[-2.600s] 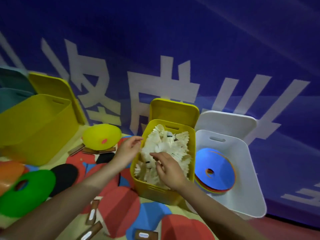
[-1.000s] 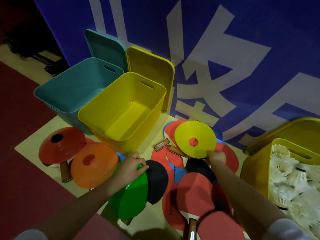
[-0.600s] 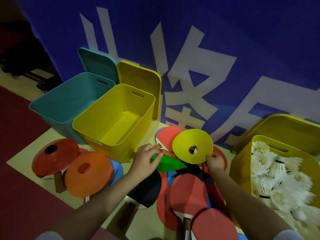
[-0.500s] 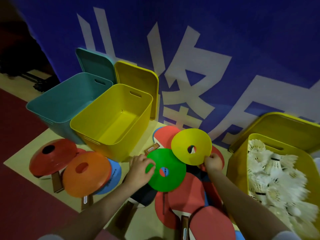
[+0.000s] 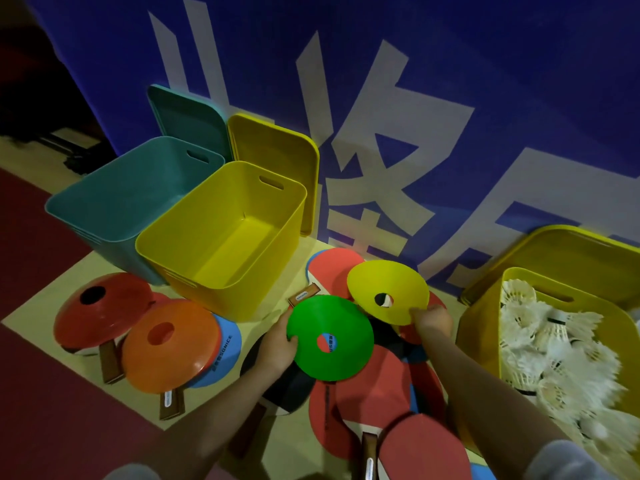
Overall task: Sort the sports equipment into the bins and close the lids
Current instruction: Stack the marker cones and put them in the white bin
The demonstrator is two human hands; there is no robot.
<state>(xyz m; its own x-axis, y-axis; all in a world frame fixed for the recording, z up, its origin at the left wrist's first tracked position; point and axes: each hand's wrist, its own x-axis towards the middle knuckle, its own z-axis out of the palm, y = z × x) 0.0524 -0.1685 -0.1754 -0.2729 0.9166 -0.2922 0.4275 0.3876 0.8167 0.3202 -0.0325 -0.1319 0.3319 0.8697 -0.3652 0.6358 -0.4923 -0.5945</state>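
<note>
Hands both engaged: left hand (image 5: 277, 344) grips the left edge of a green disc cone (image 5: 330, 337), thumb over the rim, holding it tilted above a pile of table tennis paddles (image 5: 367, 400); right hand (image 5: 432, 320) pinches the lower rim of a yellow disc cone (image 5: 388, 291), raised just beside the green one (edges near, contact not resolvable). An empty yellow bin (image 5: 221, 233) stands open behind the left hand, with a teal bin (image 5: 117, 195) touching its left side; their lids, yellow lid (image 5: 277, 157) and teal lid (image 5: 187, 119), lean upright against the blue banner (image 5: 450, 81). At far right a second yellow bin (image 5: 481, 327) holds white shuttlecocks (image 5: 554, 344). On the pale mat (image 5: 45, 306) at left, a red disc cone (image 5: 100, 310) and an orange disc cone (image 5: 169, 344) lie on more paddles, the orange one overlapping a blue-faced paddle (image 5: 225, 344).
</note>
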